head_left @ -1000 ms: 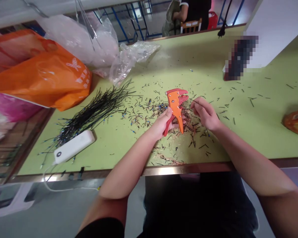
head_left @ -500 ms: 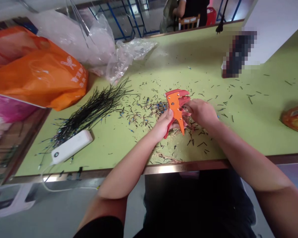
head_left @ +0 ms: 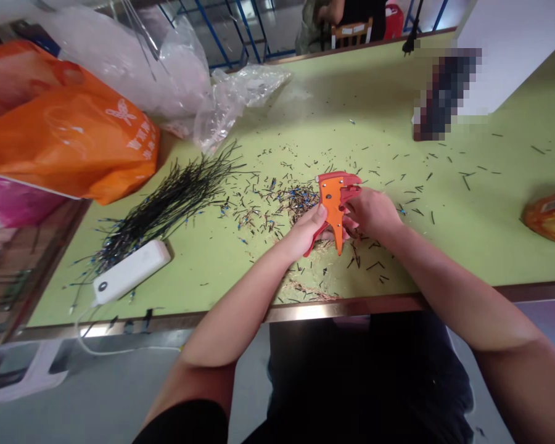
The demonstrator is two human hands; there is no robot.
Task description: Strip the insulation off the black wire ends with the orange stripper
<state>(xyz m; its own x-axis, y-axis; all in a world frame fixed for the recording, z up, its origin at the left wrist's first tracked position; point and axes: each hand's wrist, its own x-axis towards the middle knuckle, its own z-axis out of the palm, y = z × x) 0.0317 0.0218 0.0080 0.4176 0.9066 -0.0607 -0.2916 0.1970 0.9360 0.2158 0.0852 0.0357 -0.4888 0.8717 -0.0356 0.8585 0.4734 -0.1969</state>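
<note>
My left hand (head_left: 311, 229) is wrapped round the handles of an orange and red wire stripper (head_left: 332, 200), which stands tilted above the table with its jaws toward the right. Close against the jaw side is my right hand (head_left: 374, 211), its fingers curled and pressed together; whatever they pinch is hidden behind the tool and knuckles. Under and beside both hands lies a heap of short wire offcuts (head_left: 300, 202), some with blue ends. A long bundle of black wires (head_left: 176, 197) rests to the left.
A white power bank (head_left: 134, 271) with a cable lies at the left front, by the bundle. Orange bag (head_left: 74, 123) and clear plastic bags (head_left: 240, 92) fill the back left. A white box (head_left: 513, 55) stands back right; an orange package (head_left: 552, 216) sits far right. Beyond the table a person (head_left: 351, 15) sits.
The wire stripper has turned slightly, and its head has shifted a little right and down. My right hand has drawn in closer to its jaws. The view has shifted slightly.
</note>
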